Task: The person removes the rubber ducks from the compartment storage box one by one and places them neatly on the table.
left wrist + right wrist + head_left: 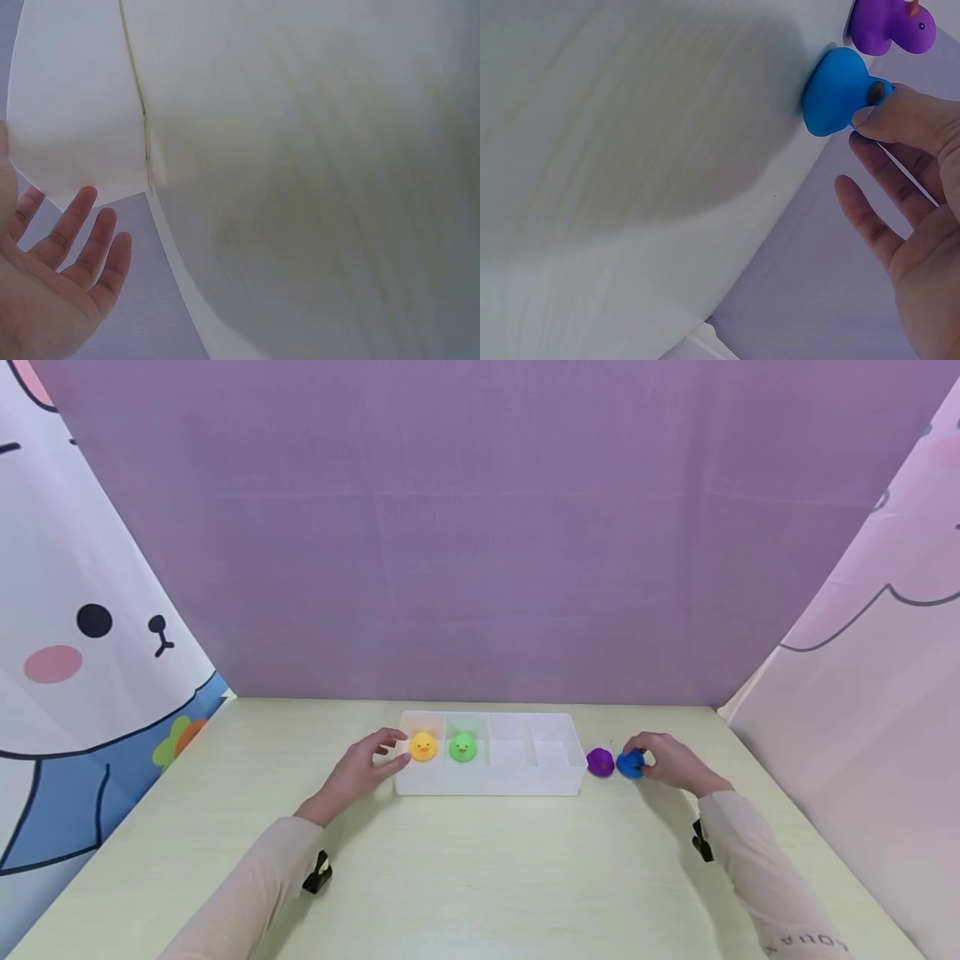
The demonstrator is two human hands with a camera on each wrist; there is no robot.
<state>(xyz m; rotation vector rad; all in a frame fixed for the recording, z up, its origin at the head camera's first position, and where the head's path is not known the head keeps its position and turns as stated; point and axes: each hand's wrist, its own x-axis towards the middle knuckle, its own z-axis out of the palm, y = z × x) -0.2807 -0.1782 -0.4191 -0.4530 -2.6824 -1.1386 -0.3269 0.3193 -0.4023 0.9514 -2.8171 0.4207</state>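
Observation:
A translucent white box [487, 783] with several compartments stands on the table. The yellow rubber duck [423, 746] occupies its leftmost compartment, and a green rubber duck [462, 747] is in the compartment beside it. At the box's left end is my left hand [363, 770], fingertips against or very near the wall; the left wrist view shows its fingers spread and loosely bent. My right hand [675, 764] pinches a blue rubber duck [832, 97] by the head between thumb and fingers. Just left of that duck, a purple rubber duck [600, 762] sits by the box's right end.
The pale wood-grain table [480, 868] extends toward me in front of the box. A purple cloth backdrop [480, 543] rises behind it. Cartoon-printed cloths hang at the left [112, 693] and right [862, 735] sides.

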